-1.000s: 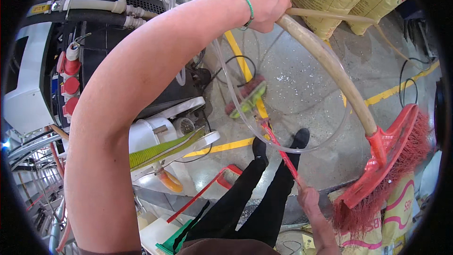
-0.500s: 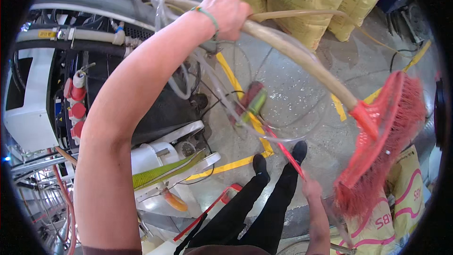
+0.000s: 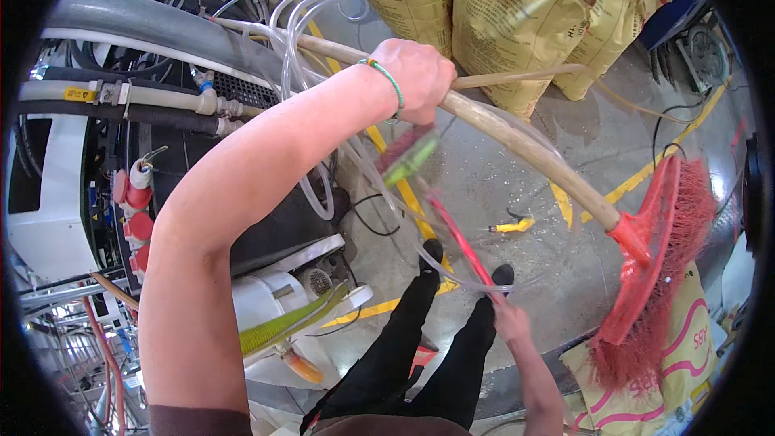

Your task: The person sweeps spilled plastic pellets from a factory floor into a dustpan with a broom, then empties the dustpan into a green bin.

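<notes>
My left hand (image 3: pixel 421 81), a green bracelet at its wrist, is closed round the wooden handle of a large red broom (image 3: pixel 517 144). The broom is held up across the view, its red head (image 3: pixel 642 274) at the right with the bristles facing right. A tan hose (image 3: pixel 525 75) runs out from beside the same hand. Lower down, my right hand (image 3: pixel 511 319) grips the red stick of a second broom (image 3: pixel 462 244). That broom's green head (image 3: pixel 412 160) with dark red bristles is blurred, low over the floor below my left hand. Clear tubing (image 3: pixel 291 40) hangs in loops near my left forearm.
Yellow sacks (image 3: pixel 517 28) stand at the far side, and more sacks (image 3: pixel 686 331) lie at lower right. Machinery with red sockets (image 3: pixel 139 226) lines the left. A yellow air gun (image 3: pixel 513 226) lies on the grey floor among white specks, cables and yellow tape.
The green broom head has swung up and left, away from my feet. My left hand has come lower and slightly right with the large broom. The yellow air gun has come into sight.
</notes>
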`<control>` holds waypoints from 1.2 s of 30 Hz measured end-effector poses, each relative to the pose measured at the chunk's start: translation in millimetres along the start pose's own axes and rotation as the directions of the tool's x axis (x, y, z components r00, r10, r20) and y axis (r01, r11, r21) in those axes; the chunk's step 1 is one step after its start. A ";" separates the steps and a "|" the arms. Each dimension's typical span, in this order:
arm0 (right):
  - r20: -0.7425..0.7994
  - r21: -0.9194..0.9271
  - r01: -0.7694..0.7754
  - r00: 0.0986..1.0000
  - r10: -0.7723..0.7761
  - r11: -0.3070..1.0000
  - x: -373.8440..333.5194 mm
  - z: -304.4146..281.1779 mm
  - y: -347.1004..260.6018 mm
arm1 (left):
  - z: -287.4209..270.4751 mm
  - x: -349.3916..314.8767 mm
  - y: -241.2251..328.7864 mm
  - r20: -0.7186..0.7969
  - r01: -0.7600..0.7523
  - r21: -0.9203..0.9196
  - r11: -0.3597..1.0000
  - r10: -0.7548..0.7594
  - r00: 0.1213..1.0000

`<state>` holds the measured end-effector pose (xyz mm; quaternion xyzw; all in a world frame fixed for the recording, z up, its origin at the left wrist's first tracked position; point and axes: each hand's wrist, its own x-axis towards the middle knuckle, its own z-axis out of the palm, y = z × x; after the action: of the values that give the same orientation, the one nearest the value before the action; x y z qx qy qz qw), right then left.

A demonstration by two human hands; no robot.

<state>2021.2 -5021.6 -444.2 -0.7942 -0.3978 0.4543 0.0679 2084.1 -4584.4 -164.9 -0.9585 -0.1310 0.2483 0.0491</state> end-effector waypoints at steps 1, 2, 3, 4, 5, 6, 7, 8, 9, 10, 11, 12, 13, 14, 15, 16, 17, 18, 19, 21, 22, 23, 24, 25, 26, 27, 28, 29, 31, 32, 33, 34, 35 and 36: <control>-0.274 -0.042 0.225 0.934 -0.228 0.973 34.1 11.5 -27.2 | 1.1 0.8 -5.2 -0.003 -0.015 -0.001 1.000 0.015 1.000; -0.052 -0.048 0.108 0.993 -0.110 0.993 78.9 23.5 -59.7 | 3.9 -0.2 -10.8 0.000 -0.020 0.011 1.000 0.020 1.000; -0.098 -0.125 0.180 0.976 -0.192 0.976 110.5 32.7 -89.9 | 7.4 -0.5 -15.5 0.005 -0.027 0.014 1.000 0.027 1.000; -0.060 -0.095 0.163 0.984 -0.169 0.982 146.6 40.2 -121.5 | 11.9 0.3 -19.5 0.000 -0.040 0.023 0.999 0.040 0.999; -0.017 -0.082 0.124 0.992 -0.126 0.989 177.0 46.8 -149.5 | 17.4 -0.5 -23.6 0.020 -0.049 0.014 0.999 0.049 0.999; -0.002 -0.135 0.103 0.995 -0.104 0.986 199.2 52.7 -172.0 | 22.1 -2.2 -29.6 -0.011 -0.067 0.030 0.997 0.067 0.998; -0.042 -0.096 0.049 0.998 -0.054 0.994 211.4 55.6 -181.0 | 24.5 -2.4 -37.5 -0.046 -0.092 0.053 0.994 0.095 0.994; -0.040 -0.059 0.011 0.999 -0.014 0.998 216.4 58.1 -183.1 | 25.6 -1.4 -46.5 -0.040 -0.107 0.054 0.993 0.109 0.993; -0.006 -0.102 -0.039 0.999 0.039 0.994 211.0 59.9 -174.2 | 26.2 -1.2 -55.1 0.033 -0.056 0.063 0.996 0.054 0.998; 0.021 -0.123 -0.043 0.999 0.046 0.992 201.8 59.1 -157.7 | 27.2 -1.9 -62.2 0.098 -0.009 0.074 0.997 0.002 0.995; -0.046 -0.084 -0.072 0.997 0.069 0.994 179.2 58.4 -135.4 | 26.9 -2.6 -69.4 0.090 0.003 0.095 0.996 -0.011 0.996; -0.061 -0.104 -0.066 0.996 0.059 0.992 150.9 55.7 -108.9 | 26.6 -2.9 -75.4 0.081 -0.010 0.084 0.996 0.003 0.997; -0.067 -0.149 -0.083 0.995 0.074 0.985 134.3 55.4 -92.7 | 25.9 -3.5 -81.5 0.089 0.000 0.089 0.996 -0.008 0.996; 0.076 -0.081 -0.222 0.971 0.228 0.972 99.7 47.3 -67.5 | 24.4 -3.2 -86.8 0.096 0.014 0.094 0.995 -0.023 0.995; 0.125 -0.071 -0.338 0.930 0.345 0.938 69.9 41.5 -55.0 | 23.2 -3.0 -90.9 0.086 0.009 0.084 0.996 -0.016 0.996; 0.111 -0.115 -0.373 0.916 0.385 0.921 34.4 33.3 -46.3 | 21.5 -2.6 -94.4 0.068 0.001 0.045 0.999 -0.004 0.998; 0.104 -0.075 -0.504 0.854 0.510 0.860 1.7 25.4 -44.3 | 19.3 -2.2 -97.8 0.052 -0.004 0.010 1.000 0.004 0.999; 0.138 -0.087 -0.575 0.801 0.582 0.813 -31.0 15.8 -44.6 | 16.7 -1.8 -100.5 0.033 -0.014 0.005 1.000 0.014 0.999; 0.086 -0.024 -0.634 0.769 0.633 0.773 -62.3 9.8 -48.9 | 14.6 -2.2 -102.3 0.070 -0.025 -0.022 0.999 0.027 0.997; 0.053 0.049 -0.716 0.699 0.714 0.697 -114.6 0.6 -55.2 | 11.7 -6.3 -103.9 0.132 -0.056 -0.035 0.998 0.060 0.989; 0.024 0.087 -0.721 0.691 0.722 0.688 -135.8 -1.6 -57.0 | 12.1 -11.4 -103.0 0.137 -0.078 -0.021 0.997 0.080 0.987; -0.026 0.129 -0.730 0.674 0.738 0.671 -150.2 -0.3 -60.1 | 13.6 -18.1 -102.2 0.136 -0.094 -0.043 0.995 0.099 0.986; -0.082 0.170 -0.676 0.715 0.694 0.717 -162.9 2.1 -66.1 | 16.5 -25.3 -100.3 0.120 -0.108 -0.061 0.992 0.114 0.986; -0.112 0.210 -0.637 0.738 0.666 0.742 -169.7 2.9 -70.4 | 20.6 -31.7 -97.1 0.093 -0.123 -0.062 0.990 0.129 0.987; -0.171 0.220 -0.614 0.741 0.650 0.758 -168.2 4.3 -75.2 | 25.1 -36.2 -94.5 0.083 -0.130 -0.063 0.989 0.135 0.987; -0.130 0.217 -0.598 0.766 0.630 0.772 -161.6 4.6 -82.4 | 29.6 -39.3 -92.6 0.055 -0.144 -0.091 0.985 0.150 0.987; -0.086 0.210 -0.583 0.789 0.609 0.785 -149.7 3.3 -91.4 | 33.4 -39.2 -91.3 0.046 -0.156 -0.125 0.980 0.162 0.986; -0.075 0.266 -0.556 0.802 0.592 0.787 -129.8 1.0 -102.5 | 36.2 -36.0 -91.2 0.044 -0.154 -0.124 0.980 0.160 0.986; -0.083 0.342 -0.448 0.861 0.502 0.826 -70.3 -8.3 -129.1 | 38.6 -27.2 -92.8 -0.007 -0.164 -0.176 0.971 0.166 0.986; -0.123 0.369 -0.342 0.904 0.410 0.864 -30.2 -14.5 -141.9 | 37.5 -20.2 -94.9 -0.020 -0.157 -0.171 0.973 0.156 0.988; -0.048 0.278 -0.368 0.917 0.396 0.887 12.7 -20.2 -155.4 | 35.3 -13.0 -97.4 -0.042 -0.154 -0.185 0.971 0.149 0.988; -0.094 0.236 -0.293 0.942 0.322 0.926 56.4 -25.0 -169.9 | 32.2 -4.4 -100.4 -0.078 -0.155 -0.196 0.968 0.142 0.987; -0.184 0.346 -0.109 0.966 0.181 0.932 96.3 -29.5 -182.9 | 29.7 3.3 -103.2 -0.126 -0.147 -0.200 0.969 0.123 0.984; -0.164 0.342 -0.062 0.979 0.125 0.938 135.1 -35.7 -192.3 | 27.2 11.8 -106.0 -0.113 -0.140 -0.195 0.971 0.120 0.986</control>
<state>1975.9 -4789.2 -423.5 -0.8276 -0.2686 0.4430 0.2163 2056.7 -4478.5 -177.2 -0.9764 -0.0898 0.1876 -0.0584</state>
